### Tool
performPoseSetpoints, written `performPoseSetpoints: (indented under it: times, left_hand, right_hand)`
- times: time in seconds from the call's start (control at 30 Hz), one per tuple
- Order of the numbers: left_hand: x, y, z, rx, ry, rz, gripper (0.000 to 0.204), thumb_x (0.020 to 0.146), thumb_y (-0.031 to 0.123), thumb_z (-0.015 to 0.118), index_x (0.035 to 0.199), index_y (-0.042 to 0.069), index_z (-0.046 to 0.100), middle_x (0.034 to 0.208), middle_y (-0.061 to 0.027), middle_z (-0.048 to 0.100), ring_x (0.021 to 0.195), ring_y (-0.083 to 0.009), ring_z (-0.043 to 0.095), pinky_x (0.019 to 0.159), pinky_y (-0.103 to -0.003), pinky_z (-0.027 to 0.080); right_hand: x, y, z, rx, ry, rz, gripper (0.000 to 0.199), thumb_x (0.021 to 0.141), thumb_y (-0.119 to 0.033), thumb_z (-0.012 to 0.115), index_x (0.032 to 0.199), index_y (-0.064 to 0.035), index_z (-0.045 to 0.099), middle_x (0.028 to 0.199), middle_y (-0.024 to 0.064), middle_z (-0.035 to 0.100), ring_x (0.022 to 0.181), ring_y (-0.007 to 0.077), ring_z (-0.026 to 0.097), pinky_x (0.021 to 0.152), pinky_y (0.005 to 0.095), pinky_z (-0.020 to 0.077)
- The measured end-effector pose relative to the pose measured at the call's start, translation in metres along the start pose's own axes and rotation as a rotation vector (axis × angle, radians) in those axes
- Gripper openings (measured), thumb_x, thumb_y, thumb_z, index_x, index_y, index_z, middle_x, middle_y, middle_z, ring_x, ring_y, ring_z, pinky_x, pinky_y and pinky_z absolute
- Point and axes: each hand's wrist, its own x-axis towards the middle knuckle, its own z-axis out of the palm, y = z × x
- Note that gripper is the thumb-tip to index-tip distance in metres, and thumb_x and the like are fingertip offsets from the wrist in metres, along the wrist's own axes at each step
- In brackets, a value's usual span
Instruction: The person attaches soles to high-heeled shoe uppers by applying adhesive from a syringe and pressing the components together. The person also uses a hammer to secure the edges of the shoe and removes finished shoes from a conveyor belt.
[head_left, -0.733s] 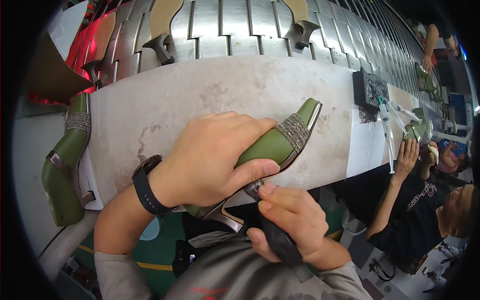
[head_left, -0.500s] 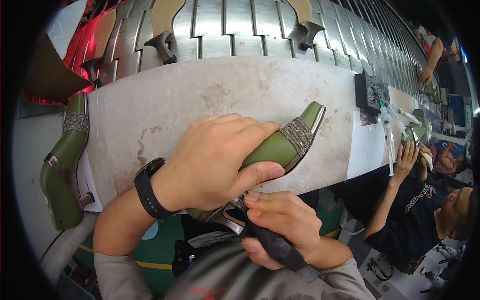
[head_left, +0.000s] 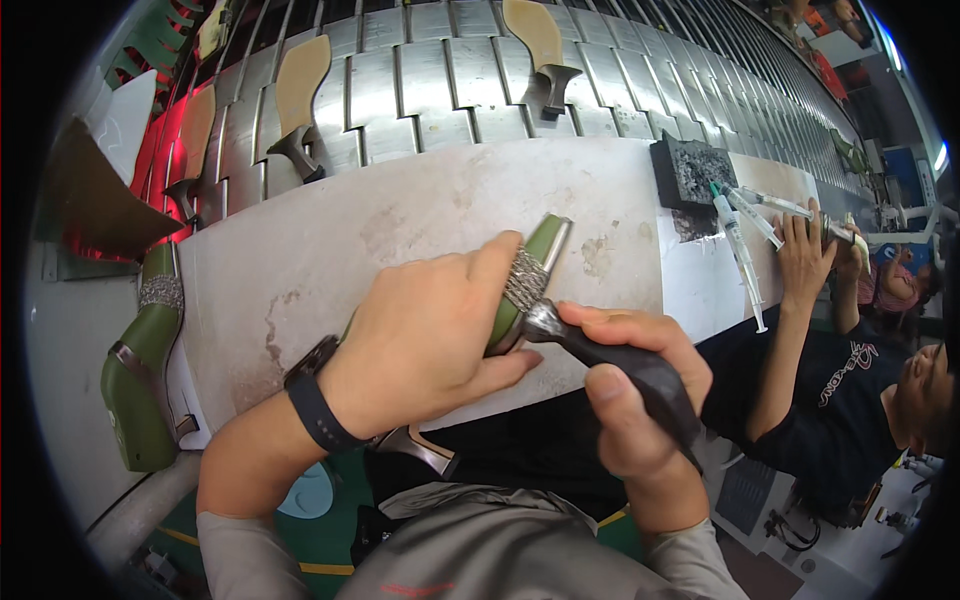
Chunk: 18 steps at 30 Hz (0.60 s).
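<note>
Green, pointed, glitter-banded shoe (head_left: 524,284) over the pale stained tabletop (head_left: 615,300), half hidden beneath my clamping left hand (head_left: 425,335)! My right hand (head_left: 640,445) grips a black-handled tool (head_left: 622,360), rounded metal head at the shoe's edge.

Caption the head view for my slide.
Left hand grips heeled sandal on green last; right hand holds metal-headed tool beside glittery strap.

My left hand (head_left: 430,325) hides the middle of the glitter-banded green heeled shoe (head_left: 526,280); the view's upper edge cuts off a curved tan sole (head_left: 533,35).
</note>
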Motion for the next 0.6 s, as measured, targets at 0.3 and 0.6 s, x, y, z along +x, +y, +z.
performPoseSetpoints:
  times: [0.3,0.6]
  left_hand:
    - [0.001,-0.007,-0.003,-0.003,-0.001,0.025,0.088,0.074,0.031,0.094,0.144,-0.001,0.052,0.094,-0.0206,0.071,0.085,-0.0424,0.071,0.074,-0.048,0.056]
    - [0.005,-0.010,-0.021,-0.070,-0.049,-0.013,0.088,0.075,0.030,0.095,0.145,-0.002,0.052,0.104,-0.0240,0.072,0.093,-0.0428,0.074,0.082,-0.047,0.059]
  right_hand:
    - [0.029,-0.008,-0.011,0.030,-0.016,0.202,0.025,0.097,-0.007,0.076,0.120,0.0017,0.070,0.111,0.0155,0.081,0.084,0.0072,0.070,0.075,0.0248,0.0562]
    - [0.061,0.001,-0.012,0.109,-0.030,0.156,0.021,0.097,-0.009,0.074,0.114,0.0043,0.072,0.092,0.0067,0.078,0.081,0.0055,0.067,0.072,0.0231,0.0527]
